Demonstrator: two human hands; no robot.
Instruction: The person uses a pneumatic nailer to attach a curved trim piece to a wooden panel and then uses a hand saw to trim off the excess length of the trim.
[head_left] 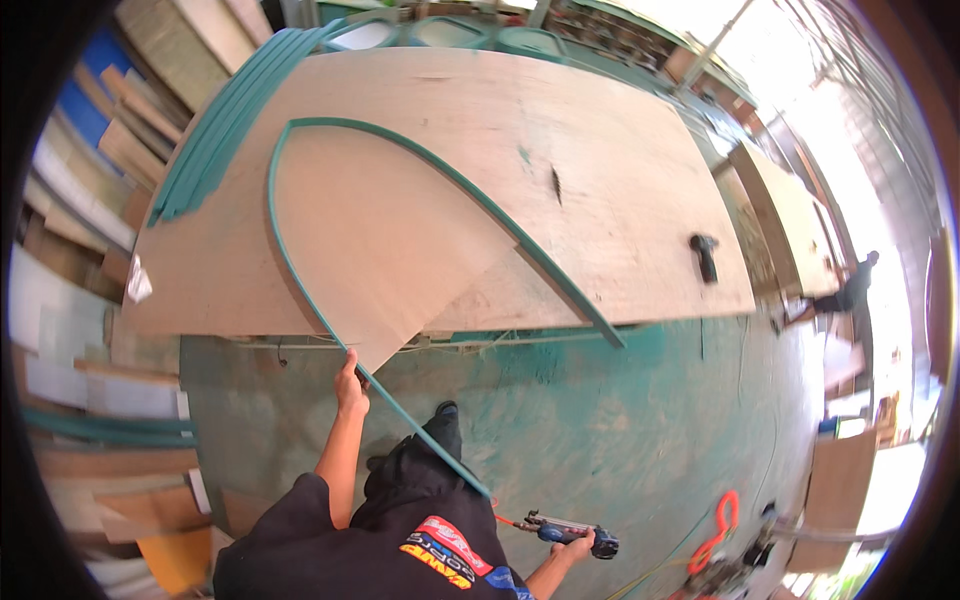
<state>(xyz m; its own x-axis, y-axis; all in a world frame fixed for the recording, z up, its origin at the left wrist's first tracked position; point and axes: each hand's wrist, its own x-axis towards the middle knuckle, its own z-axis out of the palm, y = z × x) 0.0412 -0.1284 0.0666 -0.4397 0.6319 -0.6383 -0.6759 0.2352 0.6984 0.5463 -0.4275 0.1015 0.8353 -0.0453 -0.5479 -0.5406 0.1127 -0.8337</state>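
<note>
My left hand (352, 388) is closed around a thin teal strip (427, 434) at the near edge of the table, beside the corner of a thin tan panel (390, 215). The strip runs along the panel's left side and past my hand toward my waist. A second curved teal strip (465, 185) borders the panel's right side and overhangs the table edge. The two meet at the panel's far left corner. Low at my right, my right hand (574, 549) grips a blue and black nail gun (556, 530) with a red-orange hose, off the table.
A large plywood tabletop (640, 150) carries a black cordless drill (706, 258) at right and stacked teal strips (235, 125) at left. Boards lean along the left. A coiled orange hose (722, 520) lies on the floor (640, 430). Another person (852, 292) stands far right.
</note>
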